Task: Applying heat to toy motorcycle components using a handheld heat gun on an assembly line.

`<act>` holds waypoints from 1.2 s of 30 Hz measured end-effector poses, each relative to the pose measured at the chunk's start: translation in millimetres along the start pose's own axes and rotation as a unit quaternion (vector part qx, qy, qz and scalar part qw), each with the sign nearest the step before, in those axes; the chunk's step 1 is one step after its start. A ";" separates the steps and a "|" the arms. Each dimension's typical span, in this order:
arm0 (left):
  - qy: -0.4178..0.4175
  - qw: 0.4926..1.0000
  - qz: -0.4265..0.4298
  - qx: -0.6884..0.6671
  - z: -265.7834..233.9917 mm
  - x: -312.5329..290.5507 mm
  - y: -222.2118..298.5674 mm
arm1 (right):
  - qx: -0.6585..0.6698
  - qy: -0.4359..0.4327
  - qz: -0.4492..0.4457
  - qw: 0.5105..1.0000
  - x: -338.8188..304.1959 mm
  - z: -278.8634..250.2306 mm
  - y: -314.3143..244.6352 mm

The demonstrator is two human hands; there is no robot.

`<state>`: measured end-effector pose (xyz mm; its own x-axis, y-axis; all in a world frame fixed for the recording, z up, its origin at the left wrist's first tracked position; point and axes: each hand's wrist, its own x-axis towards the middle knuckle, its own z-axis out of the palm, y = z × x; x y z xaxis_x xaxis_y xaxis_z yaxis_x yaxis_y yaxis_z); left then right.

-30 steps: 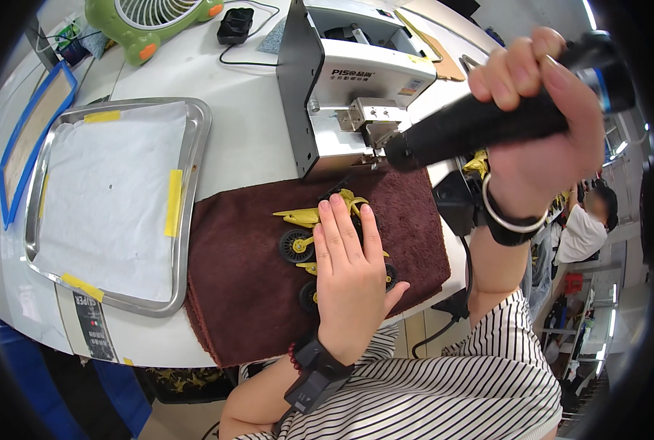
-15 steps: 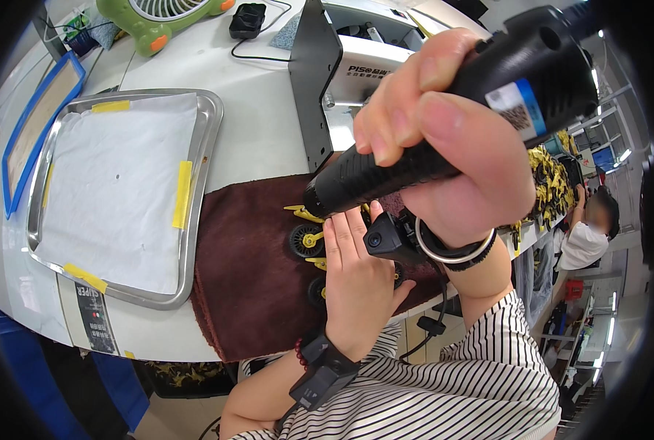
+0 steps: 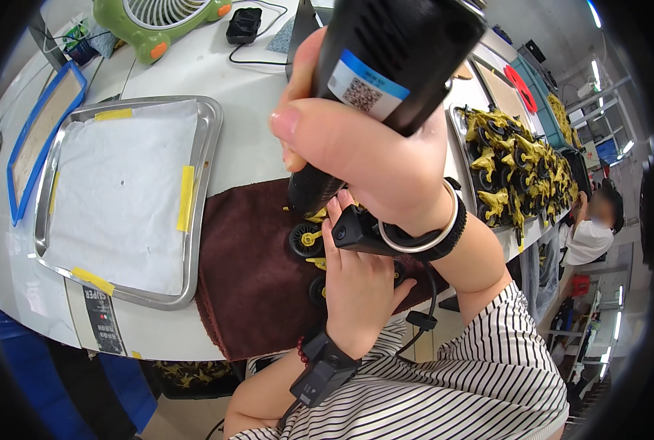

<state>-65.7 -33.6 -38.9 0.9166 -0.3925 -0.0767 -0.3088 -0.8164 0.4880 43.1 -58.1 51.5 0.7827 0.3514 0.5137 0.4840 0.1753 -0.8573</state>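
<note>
My right hand is wrapped round a thick black cylindrical power tool, which looks like an electric screwdriver. It is held steeply, its narrow end down by the fingertips of my left hand. That hand lies flat with fingers stretched over small yellow-and-black toy motorcycles on a dark brown cloth. A black spoked wheel with a yellow hub shows beside its fingers. The tool's tip and most of the toy parts are hidden. A small black device on my right wrist covers part of the left fingers.
A metal tray lined with taped white paper lies at left, beside a blue-framed board. A green fan and a black charger stand at the back. Yellow-and-black toy motorcycles are heaped at right; a person sits beyond.
My right hand and the power tool have swung left and more upright, uncovering the heap of toys at right. My left hand has stayed nearly in place.
</note>
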 end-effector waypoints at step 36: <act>0.163 0.870 -0.353 -0.303 -66.8 -341.2 -172.8 | 0.084 0.235 -0.060 0.967 -163.1 -147.4 -34.4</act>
<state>-308.0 269.7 -39.0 0.8772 0.3388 -0.3402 0.4606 -0.3937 0.7955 -43.5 -257.0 2.0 0.8357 -0.1293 0.5338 0.5422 0.3495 -0.7642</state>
